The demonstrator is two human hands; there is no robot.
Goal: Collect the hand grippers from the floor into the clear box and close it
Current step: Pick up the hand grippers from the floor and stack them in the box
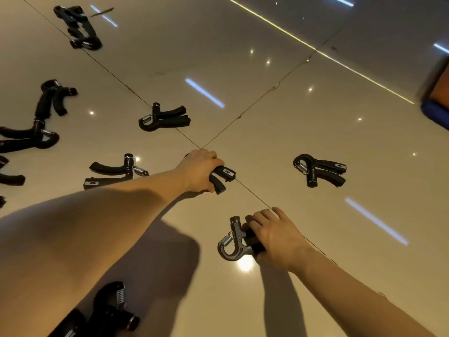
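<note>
Several black hand grippers lie scattered on the glossy beige tiled floor. My left hand (200, 170) is closed over one black hand gripper (223, 177) at the tile joint in the middle; only its two handle ends stick out. My right hand (274, 235) grips the handles of a grey hand gripper (233, 242) lower down, its spring and hook end showing on the left. Another loose gripper (319, 170) lies to the right, and another (165, 116) above my left hand. The clear box is not in view.
More grippers lie at the left: one (114, 171) beside my left forearm, a cluster (36, 117) at the left edge, a pile (77, 26) at the top left, one (107, 310) at the bottom. A blue and orange object (437, 103) sits at the right edge.
</note>
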